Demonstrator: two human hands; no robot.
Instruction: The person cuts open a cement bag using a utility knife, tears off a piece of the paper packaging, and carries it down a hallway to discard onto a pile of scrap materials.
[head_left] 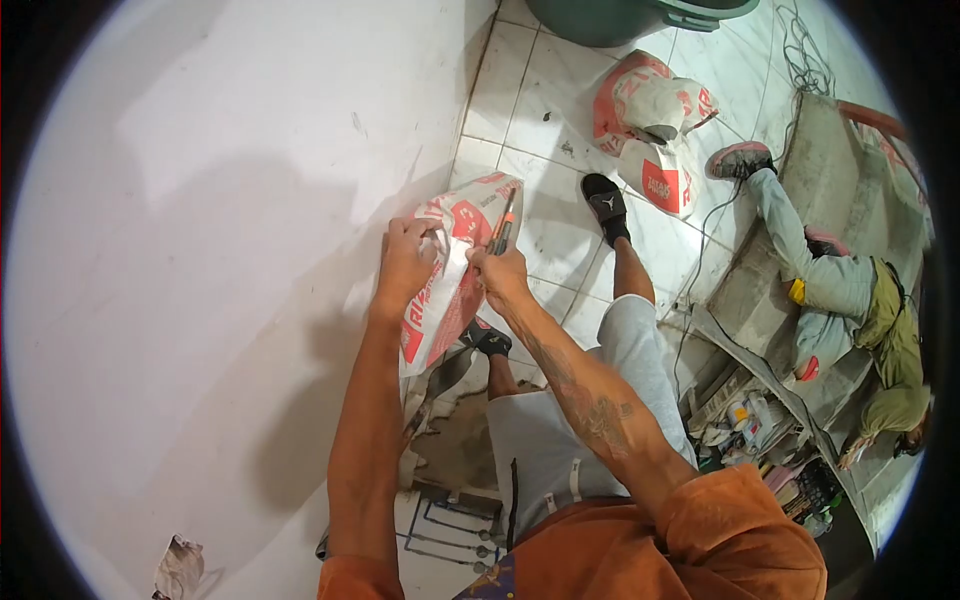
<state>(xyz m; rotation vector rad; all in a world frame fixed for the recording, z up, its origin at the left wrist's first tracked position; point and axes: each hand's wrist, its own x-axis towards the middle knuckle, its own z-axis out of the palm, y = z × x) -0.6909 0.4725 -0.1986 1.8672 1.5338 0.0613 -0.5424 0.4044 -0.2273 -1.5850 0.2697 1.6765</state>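
A white and red printed sack stands against the wall in front of me. My left hand is closed on its left edge, near the upper part. In my right hand is a slim orange-and-black handled tool, pointing up and away from me along the sack's right side. My fingers press close to the sack's surface there. Whether the tool's tip touches the sack I cannot tell.
More red-and-white sacks lie on the tiled floor near a green tub. A cable crosses the floor at right. Another person is on the concrete steps. The white wall borders my left.
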